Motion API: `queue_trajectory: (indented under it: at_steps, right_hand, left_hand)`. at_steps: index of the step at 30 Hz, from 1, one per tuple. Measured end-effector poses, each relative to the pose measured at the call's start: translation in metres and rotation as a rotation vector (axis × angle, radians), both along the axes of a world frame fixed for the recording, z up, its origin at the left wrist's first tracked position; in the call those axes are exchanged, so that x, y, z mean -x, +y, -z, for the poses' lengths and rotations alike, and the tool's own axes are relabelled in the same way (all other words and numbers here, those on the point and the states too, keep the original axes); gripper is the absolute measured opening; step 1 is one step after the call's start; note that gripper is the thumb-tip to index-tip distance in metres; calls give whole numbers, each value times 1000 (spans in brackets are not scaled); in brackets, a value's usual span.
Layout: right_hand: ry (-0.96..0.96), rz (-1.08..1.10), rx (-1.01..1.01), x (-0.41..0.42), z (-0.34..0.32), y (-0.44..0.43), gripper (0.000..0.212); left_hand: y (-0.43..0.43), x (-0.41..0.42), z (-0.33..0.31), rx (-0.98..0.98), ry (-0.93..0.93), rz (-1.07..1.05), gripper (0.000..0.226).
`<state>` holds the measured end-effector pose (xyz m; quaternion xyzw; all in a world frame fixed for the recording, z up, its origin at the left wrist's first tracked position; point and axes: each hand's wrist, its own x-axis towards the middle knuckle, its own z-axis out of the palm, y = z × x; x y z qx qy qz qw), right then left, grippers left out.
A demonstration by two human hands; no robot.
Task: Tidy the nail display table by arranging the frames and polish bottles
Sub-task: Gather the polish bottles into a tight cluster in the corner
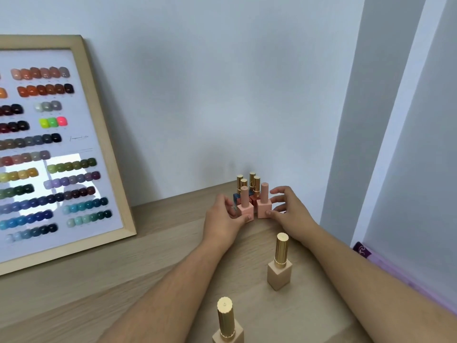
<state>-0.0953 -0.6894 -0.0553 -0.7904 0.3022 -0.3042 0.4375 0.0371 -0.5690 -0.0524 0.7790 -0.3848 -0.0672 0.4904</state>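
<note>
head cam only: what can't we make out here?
- Frame: left side cut off by the image edge.
- Rear bottles: bodies hidden behind the pink bottles and hands (left, right).
- Nearest bottle: base cut off by the bottom edge.
- Frame lettering: too small.

A light wooden worktop (74, 288) is set against a plain pale blue-grey wall (210, 82). Soft, even light is cast; a lilac edge (395, 276) is seen at right.
</note>
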Motion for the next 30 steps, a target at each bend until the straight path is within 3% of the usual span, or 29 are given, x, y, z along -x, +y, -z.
queue_trajectory:
  at_steps: [8, 15, 20, 30]
  right_hand:
    - [30, 9, 13, -7, -1, -2, 42]
    - [188, -37, 148, -12, -3, -4, 52]
    - [205, -76, 192, -17, -6, -5, 43]
    - [226, -98, 187, -23, -8, -10, 47]
  left_hand:
    - [-8, 0, -1, -46, -10, -63, 39]
    - [-12, 0, -3, -55, -5, -91, 61]
    - [-15, -1, -4, -57, 7, -85, 55]
    - [-20, -3, -5, -49, 25, -113, 49]
